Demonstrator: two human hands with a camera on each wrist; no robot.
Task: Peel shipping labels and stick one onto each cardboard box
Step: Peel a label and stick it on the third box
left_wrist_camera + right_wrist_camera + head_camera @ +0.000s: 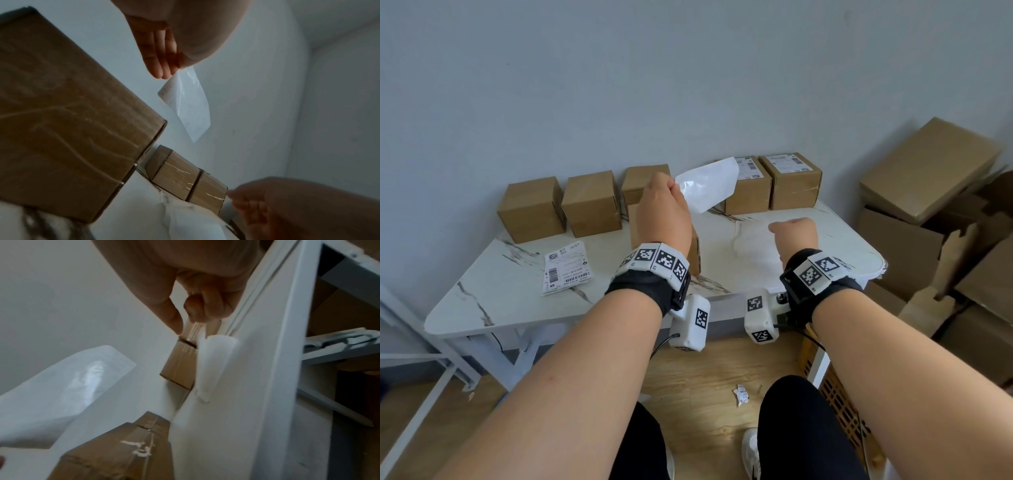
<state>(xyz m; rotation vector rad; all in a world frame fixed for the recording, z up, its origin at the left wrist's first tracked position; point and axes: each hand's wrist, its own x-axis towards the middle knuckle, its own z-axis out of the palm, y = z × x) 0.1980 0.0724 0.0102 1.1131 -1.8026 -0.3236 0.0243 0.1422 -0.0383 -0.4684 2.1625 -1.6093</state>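
The left hand [661, 209] pinches one corner of a peeled label [707, 186] between thumb and fingers [158, 53], holding it raised above the near box [693, 246] — the sheet is thin, glossy, faintly translucent and slightly curled. The right hand [796, 236], fingers curled, hangs over a pile of crumpled white backing paper [755, 245] on the marble-patterned table [493, 294]; the right wrist view shows something thin at its fingertips, but I cannot tell whether it grips. Plain brown cardboard boxes [532, 209] line the far edge — two on the right [789, 180] carry labels.
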